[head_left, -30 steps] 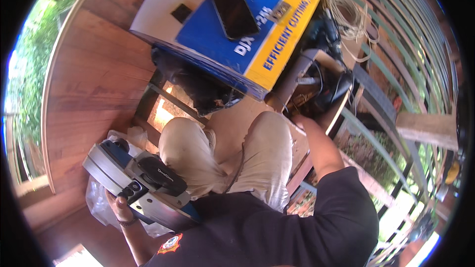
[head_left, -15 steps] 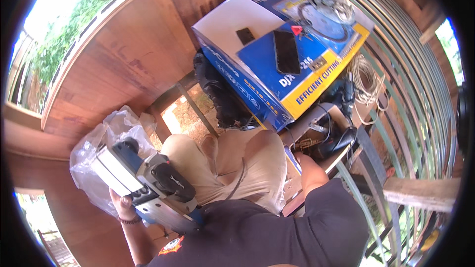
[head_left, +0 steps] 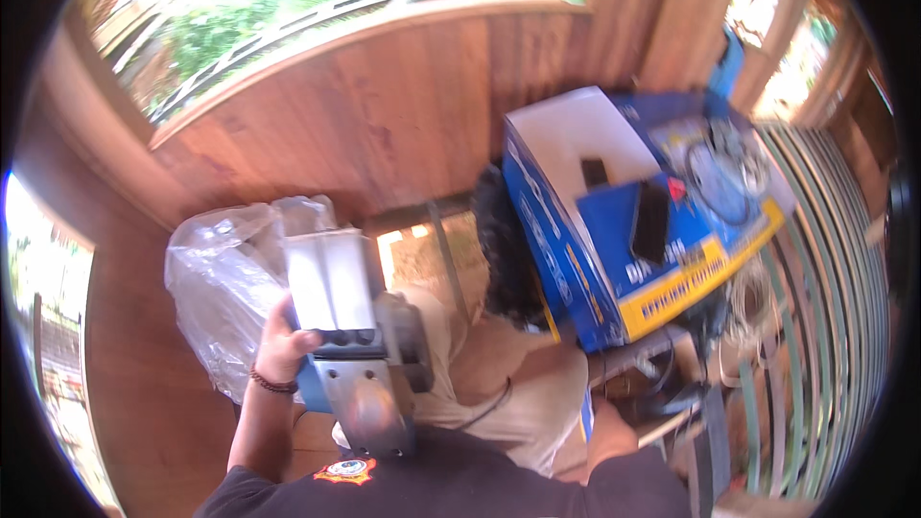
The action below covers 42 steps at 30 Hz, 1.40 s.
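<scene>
An electric planer stands tilted in front of my chest, its pale, grooved metal sole turned toward the camera. My left hand is closed round its side, thumb by the dark middle section. The planer hides most of those fingers. Behind it lies a clear crumpled plastic bag. My right hand is low beside my right knee, near a narrow blue-and-white thing; its fingers are hidden. A black cord runs across my lap.
A big blue, white and yellow carton stands ahead right, with a dark phone on top. A black bag leans against it. Coiled rope hangs near the metal slats. A wooden wall curves ahead.
My view has swung, so the carton sits further right and lower. The planer in my left hand has turned, showing more of its sole and metal end. My right hand is still low by the knee.
</scene>
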Each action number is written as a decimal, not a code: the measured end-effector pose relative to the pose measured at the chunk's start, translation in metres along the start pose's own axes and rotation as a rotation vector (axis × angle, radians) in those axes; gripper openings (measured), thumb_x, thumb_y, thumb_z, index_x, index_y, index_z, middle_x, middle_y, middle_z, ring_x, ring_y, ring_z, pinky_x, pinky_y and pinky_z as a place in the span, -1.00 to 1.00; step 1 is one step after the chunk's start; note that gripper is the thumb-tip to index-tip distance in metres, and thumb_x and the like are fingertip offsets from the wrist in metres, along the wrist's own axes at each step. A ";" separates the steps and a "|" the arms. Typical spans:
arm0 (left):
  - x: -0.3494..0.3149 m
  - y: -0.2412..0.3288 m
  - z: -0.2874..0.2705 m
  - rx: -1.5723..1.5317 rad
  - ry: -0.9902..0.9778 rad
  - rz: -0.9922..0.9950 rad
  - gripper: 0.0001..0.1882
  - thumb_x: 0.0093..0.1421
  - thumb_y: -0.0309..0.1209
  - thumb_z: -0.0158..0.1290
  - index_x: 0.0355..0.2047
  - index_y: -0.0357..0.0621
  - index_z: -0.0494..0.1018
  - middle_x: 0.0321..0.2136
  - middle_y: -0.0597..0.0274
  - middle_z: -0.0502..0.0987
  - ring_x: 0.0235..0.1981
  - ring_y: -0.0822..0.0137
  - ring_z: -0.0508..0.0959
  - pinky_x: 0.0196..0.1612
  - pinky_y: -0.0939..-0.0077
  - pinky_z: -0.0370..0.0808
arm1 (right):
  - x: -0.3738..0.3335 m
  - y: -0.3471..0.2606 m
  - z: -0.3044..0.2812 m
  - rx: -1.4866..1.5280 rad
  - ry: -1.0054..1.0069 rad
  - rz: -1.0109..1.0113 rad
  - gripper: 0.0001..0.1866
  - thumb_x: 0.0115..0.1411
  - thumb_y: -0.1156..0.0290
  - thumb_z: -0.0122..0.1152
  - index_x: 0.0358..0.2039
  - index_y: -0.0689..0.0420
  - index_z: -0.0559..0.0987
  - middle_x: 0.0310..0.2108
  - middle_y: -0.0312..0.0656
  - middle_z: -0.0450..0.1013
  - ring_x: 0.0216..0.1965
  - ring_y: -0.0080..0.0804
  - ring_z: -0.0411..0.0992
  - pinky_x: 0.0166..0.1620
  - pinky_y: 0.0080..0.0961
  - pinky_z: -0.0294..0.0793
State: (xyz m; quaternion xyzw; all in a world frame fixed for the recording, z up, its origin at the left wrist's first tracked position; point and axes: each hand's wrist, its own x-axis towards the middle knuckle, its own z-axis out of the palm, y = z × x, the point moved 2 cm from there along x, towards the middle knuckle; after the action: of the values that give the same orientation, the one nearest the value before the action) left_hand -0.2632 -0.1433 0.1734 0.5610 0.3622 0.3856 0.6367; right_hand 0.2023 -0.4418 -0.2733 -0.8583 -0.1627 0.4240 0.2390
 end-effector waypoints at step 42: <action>0.002 0.005 0.005 -0.086 -0.067 0.051 -0.03 0.03 -0.06 0.54 0.30 -0.38 0.38 -0.01 0.27 0.61 -0.01 0.46 0.58 0.11 0.50 0.50 | -0.040 -0.135 0.019 0.311 -0.025 -0.206 -0.69 0.28 0.24 0.20 -0.09 0.19 0.58 -0.16 -0.10 0.50 -0.17 -0.27 0.47 -0.16 -0.31 0.42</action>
State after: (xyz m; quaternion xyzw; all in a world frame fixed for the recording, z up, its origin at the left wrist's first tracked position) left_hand -0.2583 -0.1432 0.1790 0.5548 0.3092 0.3981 0.6619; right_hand 0.1530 -0.3433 -0.1831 -0.7846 -0.1852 0.4278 0.4087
